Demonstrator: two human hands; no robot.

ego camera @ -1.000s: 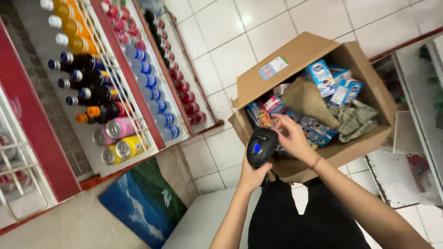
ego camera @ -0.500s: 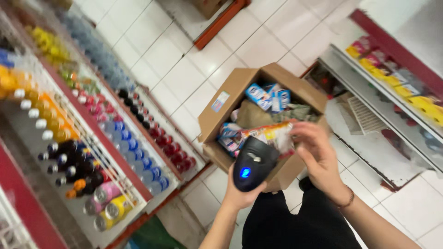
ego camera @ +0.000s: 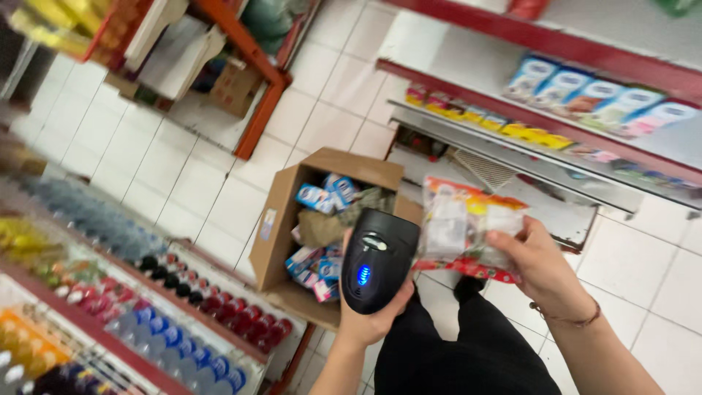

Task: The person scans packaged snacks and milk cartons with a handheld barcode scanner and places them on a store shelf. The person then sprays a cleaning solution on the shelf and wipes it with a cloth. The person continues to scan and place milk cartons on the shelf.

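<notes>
My left hand (ego camera: pixel 374 322) grips a black handheld scanner (ego camera: pixel 378 258) with a blue light on its back, held upright in front of me. My right hand (ego camera: pixel 540 267) holds a clear plastic packet (ego camera: pixel 468 227) with orange, red and white contents, just right of the scanner and close to its head. Below and behind both stands an open cardboard box (ego camera: pixel 276 234) on the white tiled floor, holding several blue and white packets and crumpled brown paper.
A low shelf rack of coloured bottles (ego camera: pixel 124 307) runs along the left. A red-edged shelf with boxed cartons (ego camera: pixel 592 95) and small packets stands at the right. Another shelf with cardboard (ego camera: pixel 219 80) is at the far end of the aisle.
My right hand has lifted the packet out of the box and brought it up beside the scanner. The view has swung right, toward the right-hand shelves.
</notes>
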